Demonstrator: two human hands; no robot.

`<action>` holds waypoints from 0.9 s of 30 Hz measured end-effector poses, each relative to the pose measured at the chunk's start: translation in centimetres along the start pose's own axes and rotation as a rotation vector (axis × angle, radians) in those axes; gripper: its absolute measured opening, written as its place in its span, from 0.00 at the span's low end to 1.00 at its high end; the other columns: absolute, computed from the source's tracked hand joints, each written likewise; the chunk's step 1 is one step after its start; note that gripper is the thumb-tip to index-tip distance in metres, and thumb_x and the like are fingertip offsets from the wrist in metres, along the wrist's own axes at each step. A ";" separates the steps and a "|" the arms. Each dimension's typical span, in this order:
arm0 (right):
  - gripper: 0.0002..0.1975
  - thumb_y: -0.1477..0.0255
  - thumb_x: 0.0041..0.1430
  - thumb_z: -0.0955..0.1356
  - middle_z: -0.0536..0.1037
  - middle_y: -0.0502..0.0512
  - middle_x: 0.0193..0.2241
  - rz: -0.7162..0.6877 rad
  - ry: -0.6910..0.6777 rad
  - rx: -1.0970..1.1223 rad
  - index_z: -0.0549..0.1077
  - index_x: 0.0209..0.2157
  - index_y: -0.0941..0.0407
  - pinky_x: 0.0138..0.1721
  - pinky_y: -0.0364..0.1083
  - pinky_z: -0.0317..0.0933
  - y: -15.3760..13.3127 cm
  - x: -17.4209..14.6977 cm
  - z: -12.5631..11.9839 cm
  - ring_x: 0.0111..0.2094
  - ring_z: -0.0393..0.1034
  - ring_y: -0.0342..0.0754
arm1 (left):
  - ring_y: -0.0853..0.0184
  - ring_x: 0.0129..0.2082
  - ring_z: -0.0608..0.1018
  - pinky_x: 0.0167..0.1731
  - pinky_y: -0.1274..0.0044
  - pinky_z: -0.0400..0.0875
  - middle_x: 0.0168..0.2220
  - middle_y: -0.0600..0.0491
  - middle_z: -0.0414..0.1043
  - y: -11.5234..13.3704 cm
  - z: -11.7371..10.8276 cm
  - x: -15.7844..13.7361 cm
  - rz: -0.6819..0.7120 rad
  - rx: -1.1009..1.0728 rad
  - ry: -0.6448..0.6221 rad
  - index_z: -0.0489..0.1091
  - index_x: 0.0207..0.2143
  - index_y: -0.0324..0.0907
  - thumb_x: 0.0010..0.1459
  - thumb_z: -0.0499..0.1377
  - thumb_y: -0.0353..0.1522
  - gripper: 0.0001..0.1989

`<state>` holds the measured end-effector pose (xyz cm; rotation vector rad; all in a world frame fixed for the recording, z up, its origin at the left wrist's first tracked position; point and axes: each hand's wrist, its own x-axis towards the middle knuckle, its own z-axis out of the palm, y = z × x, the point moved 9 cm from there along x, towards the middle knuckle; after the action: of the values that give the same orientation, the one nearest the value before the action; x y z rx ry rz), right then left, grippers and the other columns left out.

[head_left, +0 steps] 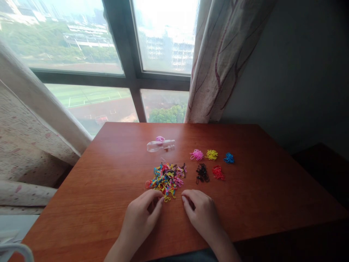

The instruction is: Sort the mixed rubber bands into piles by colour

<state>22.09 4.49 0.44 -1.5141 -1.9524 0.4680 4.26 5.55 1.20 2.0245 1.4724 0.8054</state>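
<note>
Left hand [141, 216] rests palm-down on the near part of the table [95, 203], fingers curled loosely, fingertips just short of the near edge of the mixed pile of small rubber bands [166, 178]. Whether it pinches a band cannot be told. Right hand [200, 213] lies alongside, palm-down, fingers bent and drawn together, its index tip near the pile's near right corner; nothing is seen held in it.

The mixed pile sits near the table's centre, just beyond both hands. Its long axis runs left to right, with a slight rise toward the far right. Colours noted: yellow, pink, blue, red, black.

To the right of the pile lie five small sorted heaps, each apart from the others. Far row, left to right: pink heap [196, 154], yellow heap [211, 154], blue heap [229, 158]. Near row: black heap [202, 173], red heap [218, 173].

Beyond the pile lies a clear plastic bag [160, 145], long axis left to right, a pink item at its far side; its contents cannot be made out.

The table is reddish-brown wood, set against a window [163, 36] with patterned curtains [220, 58] at either side. A dark wall stands to the right. The table's near right corner is in shadow; both forearms are cut off by the lower frame edge.
</note>
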 end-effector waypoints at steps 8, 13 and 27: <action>0.09 0.76 0.63 0.63 0.78 0.52 0.31 0.003 -0.002 0.006 0.74 0.35 0.53 0.36 0.43 0.59 0.0 -0.2 0.0 0.32 0.72 0.47 | 0.69 0.27 0.76 0.29 0.80 0.68 0.29 0.56 0.76 -0.2 0.0 0.0 -0.028 -0.020 -0.020 0.72 0.33 0.44 0.63 0.55 0.34 0.08; 0.09 0.76 0.63 0.63 0.78 0.52 0.31 0.007 -0.005 0.008 0.74 0.35 0.53 0.37 0.43 0.59 0.1 -0.2 0.1 0.33 0.73 0.48 | 0.67 0.30 0.78 0.30 0.80 0.68 0.32 0.55 0.78 0.1 0.6 0.1 -0.005 0.097 -0.051 0.72 0.35 0.45 0.62 0.55 0.32 0.06; 0.09 0.76 0.63 0.63 0.79 0.52 0.31 0.000 0.005 0.011 0.74 0.35 0.53 0.37 0.43 0.60 0.0 -0.3 0.0 0.33 0.73 0.48 | 0.68 0.28 0.77 0.29 0.80 0.68 0.29 0.55 0.77 -0.4 0.0 0.2 -0.052 -0.072 -0.022 0.72 0.34 0.44 0.62 0.55 0.34 0.08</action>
<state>22.11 4.23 0.37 -1.5069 -1.9429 0.4745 4.05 5.83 0.96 1.9285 1.4562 0.8009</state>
